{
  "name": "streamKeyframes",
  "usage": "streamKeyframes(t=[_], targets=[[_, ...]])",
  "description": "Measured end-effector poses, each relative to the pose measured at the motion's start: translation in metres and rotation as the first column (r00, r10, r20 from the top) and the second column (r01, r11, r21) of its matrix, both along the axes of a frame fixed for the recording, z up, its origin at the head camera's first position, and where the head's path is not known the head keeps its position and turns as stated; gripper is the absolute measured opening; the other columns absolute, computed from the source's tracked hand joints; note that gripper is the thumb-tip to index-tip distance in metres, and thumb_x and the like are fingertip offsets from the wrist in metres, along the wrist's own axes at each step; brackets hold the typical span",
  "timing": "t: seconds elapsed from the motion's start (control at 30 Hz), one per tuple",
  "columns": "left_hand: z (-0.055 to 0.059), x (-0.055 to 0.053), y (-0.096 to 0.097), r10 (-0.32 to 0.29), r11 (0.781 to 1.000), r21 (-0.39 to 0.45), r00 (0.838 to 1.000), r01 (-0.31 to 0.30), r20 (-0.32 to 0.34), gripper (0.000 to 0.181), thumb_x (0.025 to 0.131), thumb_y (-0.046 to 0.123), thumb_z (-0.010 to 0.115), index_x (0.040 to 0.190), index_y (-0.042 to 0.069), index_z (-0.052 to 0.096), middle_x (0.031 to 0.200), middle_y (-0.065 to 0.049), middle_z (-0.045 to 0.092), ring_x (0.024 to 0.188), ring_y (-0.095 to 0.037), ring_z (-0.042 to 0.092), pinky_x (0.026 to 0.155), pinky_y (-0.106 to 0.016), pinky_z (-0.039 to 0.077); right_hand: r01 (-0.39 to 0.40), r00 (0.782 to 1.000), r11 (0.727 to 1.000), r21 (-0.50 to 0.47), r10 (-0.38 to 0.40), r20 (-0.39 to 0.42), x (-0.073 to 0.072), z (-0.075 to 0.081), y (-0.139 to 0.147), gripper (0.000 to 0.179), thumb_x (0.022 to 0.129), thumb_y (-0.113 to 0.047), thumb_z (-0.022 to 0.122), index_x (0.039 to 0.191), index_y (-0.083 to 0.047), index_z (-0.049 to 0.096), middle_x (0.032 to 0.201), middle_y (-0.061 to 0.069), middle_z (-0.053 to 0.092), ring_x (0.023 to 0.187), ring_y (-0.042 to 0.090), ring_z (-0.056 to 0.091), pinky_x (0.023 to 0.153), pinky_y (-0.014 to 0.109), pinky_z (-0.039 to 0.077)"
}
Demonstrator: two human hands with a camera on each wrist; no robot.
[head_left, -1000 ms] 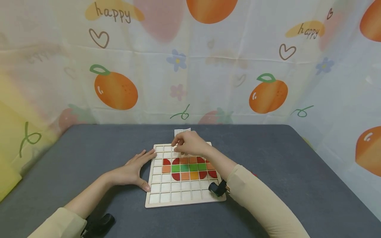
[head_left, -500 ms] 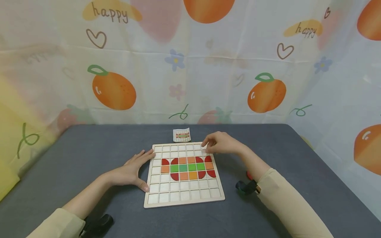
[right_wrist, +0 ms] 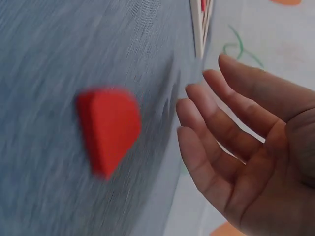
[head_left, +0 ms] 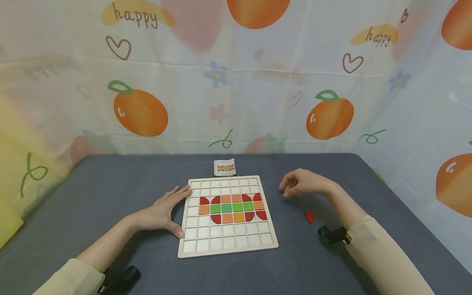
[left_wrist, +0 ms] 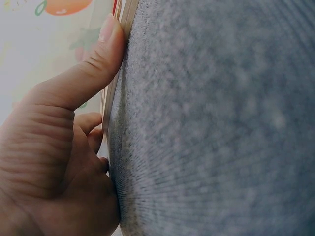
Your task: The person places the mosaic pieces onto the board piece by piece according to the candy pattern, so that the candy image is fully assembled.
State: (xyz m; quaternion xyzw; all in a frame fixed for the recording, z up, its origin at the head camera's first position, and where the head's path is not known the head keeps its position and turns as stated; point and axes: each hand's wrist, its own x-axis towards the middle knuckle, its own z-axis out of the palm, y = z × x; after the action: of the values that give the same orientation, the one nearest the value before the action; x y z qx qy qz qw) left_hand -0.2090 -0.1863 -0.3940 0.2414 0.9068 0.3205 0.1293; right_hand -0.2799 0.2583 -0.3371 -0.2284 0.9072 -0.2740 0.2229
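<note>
A wooden grid board (head_left: 228, 248) lies on the dark table, with red, orange and green pieces filling its middle rows. My left hand (head_left: 160, 212) rests along the board's left edge, fingers spread and thumb (left_wrist: 93, 69) touching the side. Off the board's right side, my right hand (head_left: 304, 183) hovers over the table with loosely bent fingers and nothing between them. Below it lies a single red quarter-round piece (head_left: 309, 216), which shows large in the right wrist view, apart from the fingers (right_wrist: 211, 123).
A small pattern card (head_left: 224, 167) lies behind the board, printed with a coloured grid design. The grey table (head_left: 147, 262) runs back to a fruit-print curtain (head_left: 258, 82). Black straps with cameras sit at both wrists.
My right hand has moved from over the board's top rows rightward to the table beside it, uncovering the card and the loose red piece. The left hand stays at the board's edge.
</note>
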Motion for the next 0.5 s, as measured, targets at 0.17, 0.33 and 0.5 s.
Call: streamKeyframes(t=[0.17,0.33,0.5], targets=[[-0.001,-0.001,0.0,0.01,1.0,-0.006,1.0,-0.01,0.002,0.124,0.061,0.048,0.091,0.157,0.006,0.025,0.167,-0.017,0.013,0.152,-0.05,0.0,0.11,-0.078,0.005,0.002,0.996,1.0,0.007,-0.002,0.088,0.004,-0.001,0.022,0.025,0.089,-0.019,0.071,0.11,-0.006,0.068,0.095,0.003,0.075,0.087,0.015,0.068,0.077,0.032,0.055],[-0.001,0.0,-0.001,0.015,1.0,-0.01,1.0,-0.015,-0.002,0.124,0.06,0.048,0.091,0.157,0.006,0.025,0.167,-0.017,0.013,0.152,-0.051,0.001,0.11,-0.079,0.005,-0.021,0.986,1.0,0.014,0.018,0.168,0.008,-0.002,0.038,0.026,0.088,-0.02,0.073,0.108,-0.005,0.067,0.092,0.001,0.075,0.085,0.014,0.067,0.076,0.032,0.054],[0.0,0.001,0.0,0.009,1.0,-0.009,1.0,-0.009,-0.008,0.124,0.06,0.046,0.091,0.157,0.006,0.025,0.167,-0.018,0.013,0.152,-0.051,0.001,0.11,-0.078,0.006,-0.057,0.972,0.998,0.009,0.054,0.23,0.012,-0.003,0.05,0.03,0.086,-0.019,0.076,0.107,-0.001,0.065,0.088,0.001,0.073,0.079,0.011,0.065,0.075,0.029,0.053]])
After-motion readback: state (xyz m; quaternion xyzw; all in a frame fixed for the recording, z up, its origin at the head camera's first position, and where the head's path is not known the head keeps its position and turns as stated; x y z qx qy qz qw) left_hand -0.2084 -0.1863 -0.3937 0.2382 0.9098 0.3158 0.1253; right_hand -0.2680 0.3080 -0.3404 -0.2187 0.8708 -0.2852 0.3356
